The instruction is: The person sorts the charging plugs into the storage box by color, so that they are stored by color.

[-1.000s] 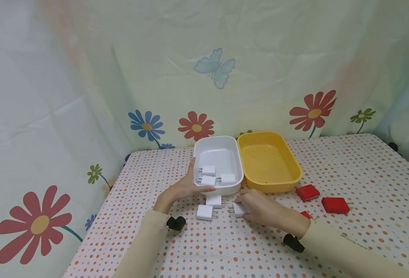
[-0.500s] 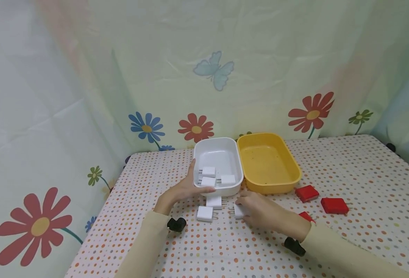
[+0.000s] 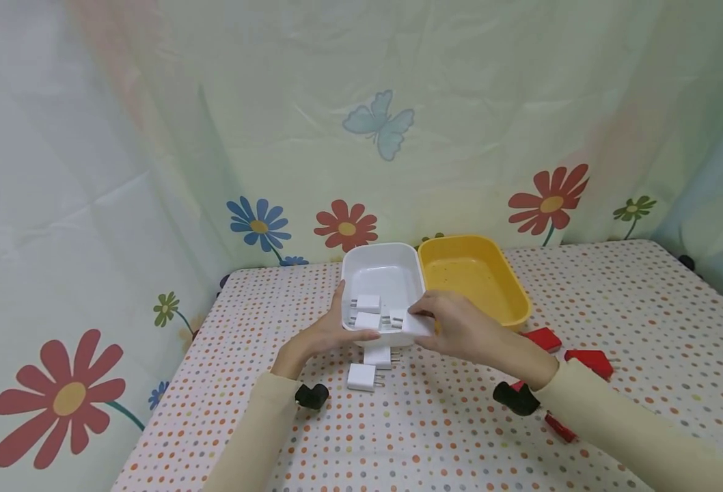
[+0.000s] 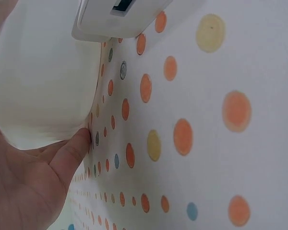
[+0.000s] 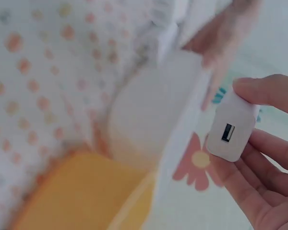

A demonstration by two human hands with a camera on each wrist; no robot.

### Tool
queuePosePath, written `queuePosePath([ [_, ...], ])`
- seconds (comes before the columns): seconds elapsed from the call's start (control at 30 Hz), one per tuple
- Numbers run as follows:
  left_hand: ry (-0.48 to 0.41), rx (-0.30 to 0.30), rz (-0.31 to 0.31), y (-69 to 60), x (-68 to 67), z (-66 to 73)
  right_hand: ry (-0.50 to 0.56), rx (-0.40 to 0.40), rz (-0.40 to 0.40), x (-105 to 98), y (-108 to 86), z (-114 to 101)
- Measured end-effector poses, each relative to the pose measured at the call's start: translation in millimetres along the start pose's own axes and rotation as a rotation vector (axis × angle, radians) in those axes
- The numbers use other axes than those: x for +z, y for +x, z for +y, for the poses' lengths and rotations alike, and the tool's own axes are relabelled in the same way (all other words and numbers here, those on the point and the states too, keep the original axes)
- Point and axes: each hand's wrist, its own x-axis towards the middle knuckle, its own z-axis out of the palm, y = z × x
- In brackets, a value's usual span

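A white USB charger plug [image 3: 418, 325] is pinched in my right hand [image 3: 462, 328], above the front right corner of a white plastic tray [image 3: 381, 254]. Its USB port faces the camera in the right wrist view, where thumb and fingers hold the charger plug [image 5: 230, 127]. My left hand [image 3: 318, 338] grips the tray's front left corner, thumb along the front and fingers at the left side. In the tray lie white charger plugs [image 3: 367, 303], one partly hidden by the held plug. Two more white charger plugs [image 3: 361, 376] lie on the table before the tray.
A yellow tray [image 3: 518, 287] stands against the white tray's right side. Several red charger plugs [image 3: 589, 362] lie on the dotted tablecloth [image 3: 435, 437] at the right, partly hidden by the right arm. A flowered curtain [image 3: 460, 137] hangs behind the table.
My right hand has lifted the white charger plug off the table and carried it up and left over the white tray's edge. My left hand has stayed on the tray.
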Motion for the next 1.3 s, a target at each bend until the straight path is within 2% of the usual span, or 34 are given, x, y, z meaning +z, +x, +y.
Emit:
queuePosePath([
  [0.2,0.001,-0.002,-0.013,0.6,-0.9,0.2,-0.011,0.058,0.006,-8,33.2,14],
  [0.4,-0.002,-0.009,-0.008,0.1,-3.2,-2.4,0.017,0.165,-0.051,5,68.8,39],
  [0.5,-0.022,0.003,-0.009,-0.2,-3.0,-5.3,0.033,0.189,-0.085,14,81.3,50],
  [0.7,-0.019,0.013,-0.018,-1.1,-1.7,-5.6,0.012,0.198,-0.124,27,90.9,61],
  [0.93,-0.019,0.006,-0.026,2.3,-1.5,-6.3,-0.042,0.140,-0.145,34,96.4,63],
  [1.07,-0.012,-0.007,-0.017,2.3,-1.9,-6.6,-0.046,0.135,-0.166,39,100.0,64],
  [1.3,-0.010,-0.007,-0.023,2.2,-2.2,-6.9,-0.078,0.188,-0.219,48,105.5,63],
])
